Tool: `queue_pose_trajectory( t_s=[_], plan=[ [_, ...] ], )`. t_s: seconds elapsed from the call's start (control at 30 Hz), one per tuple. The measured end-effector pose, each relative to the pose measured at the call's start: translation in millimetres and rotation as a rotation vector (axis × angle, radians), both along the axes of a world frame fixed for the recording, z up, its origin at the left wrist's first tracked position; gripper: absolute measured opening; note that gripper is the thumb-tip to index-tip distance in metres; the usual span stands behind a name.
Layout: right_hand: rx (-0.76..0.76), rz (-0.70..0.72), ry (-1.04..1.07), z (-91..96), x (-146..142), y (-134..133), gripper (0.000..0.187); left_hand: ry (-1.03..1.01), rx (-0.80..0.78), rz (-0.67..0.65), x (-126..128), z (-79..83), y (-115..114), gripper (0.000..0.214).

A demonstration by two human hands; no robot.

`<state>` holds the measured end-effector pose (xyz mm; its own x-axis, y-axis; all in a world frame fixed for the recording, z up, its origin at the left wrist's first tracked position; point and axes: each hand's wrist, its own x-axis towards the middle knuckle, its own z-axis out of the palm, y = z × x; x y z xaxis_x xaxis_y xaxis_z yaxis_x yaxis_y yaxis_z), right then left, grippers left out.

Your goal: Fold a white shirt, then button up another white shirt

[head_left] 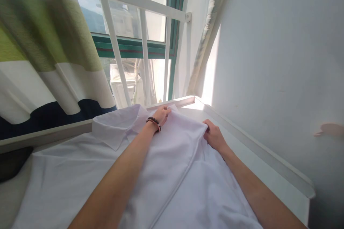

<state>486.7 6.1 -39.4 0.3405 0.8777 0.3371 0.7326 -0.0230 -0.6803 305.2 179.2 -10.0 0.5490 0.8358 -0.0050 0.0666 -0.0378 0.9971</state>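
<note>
A white collared shirt (pixel 172 150) lies spread over a white surface, its collar (pixel 115 128) toward the window. My left hand (pixel 162 115), with a dark beaded bracelet (pixel 154 123) at the wrist, is closed on the shirt's shoulder area just right of the collar. At the outer end of that shoulder, near the sleeve seam, my right hand (pixel 214 135) grips the cloth between thumb and fingers. A raised fold of fabric runs down from the right hand toward me. The fingertips of both hands are partly hidden.
Beyond the shirt stand a white railing (pixel 145 43) and a green-framed window (pixel 129 48). A striped curtain (pixel 51 43) hangs at the left. A raised white edge (pixel 258 154) runs along the right wall (pixel 282 61). A dark object (pixel 13 164) lies at the far left.
</note>
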Motion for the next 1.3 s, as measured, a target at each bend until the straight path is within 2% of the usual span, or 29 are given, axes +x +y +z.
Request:
queue_pose_trajectory(
  t_s=[0.07,0.17,0.3,0.4,0.53,0.73,0.87,0.97,1.07,1.17,1.3],
  plan=[
    [-0.008,0.004,0.017,-0.9,3.8,-0.6,0.009,-0.009,-0.004,-0.006,4.9,-5.0,3.3,0.032],
    [-0.042,0.046,0.026,0.7,12.4,-0.4,0.010,0.061,0.079,-0.021,4.1,-10.1,10.2,0.031],
    [-0.076,0.082,-0.031,0.7,24.1,0.5,0.009,0.192,0.272,0.016,-2.3,-15.6,13.0,0.027],
    [-0.077,0.072,-0.079,-2.5,29.0,1.2,0.009,0.324,0.460,-0.013,-4.3,-18.8,5.8,0.024],
    [-0.073,0.057,-0.131,-6.4,27.7,1.6,0.009,0.503,0.665,-0.136,-4.8,-20.4,-9.9,0.028],
    [-0.067,0.039,-0.162,-10.5,10.7,-10.6,0.012,0.690,0.789,-0.249,-25.3,-23.4,-32.1,0.046],
    [-0.074,0.070,-0.131,-11.1,-8.1,-26.5,0.011,0.719,0.770,-0.249,-48.5,-21.0,-50.2,0.047],
    [-0.083,0.075,-0.085,-6.9,-17.8,-33.9,0.006,0.709,0.701,-0.231,-55.8,-10.3,-53.4,0.040],
    [-0.099,0.065,-0.019,-1.4,-21.1,-35.8,0.002,0.704,0.557,-0.192,-46.0,6.1,-41.4,0.031],
    [-0.096,0.073,0.022,0.8,-22.2,-35.1,0.003,0.689,0.381,-0.170,-25.9,20.5,-24.4,0.031],
    [-0.073,0.077,0.029,-1.4,-23.3,-34.6,0.010,0.599,0.183,-0.163,-5.5,27.4,-11.5,0.031]
  ],
)
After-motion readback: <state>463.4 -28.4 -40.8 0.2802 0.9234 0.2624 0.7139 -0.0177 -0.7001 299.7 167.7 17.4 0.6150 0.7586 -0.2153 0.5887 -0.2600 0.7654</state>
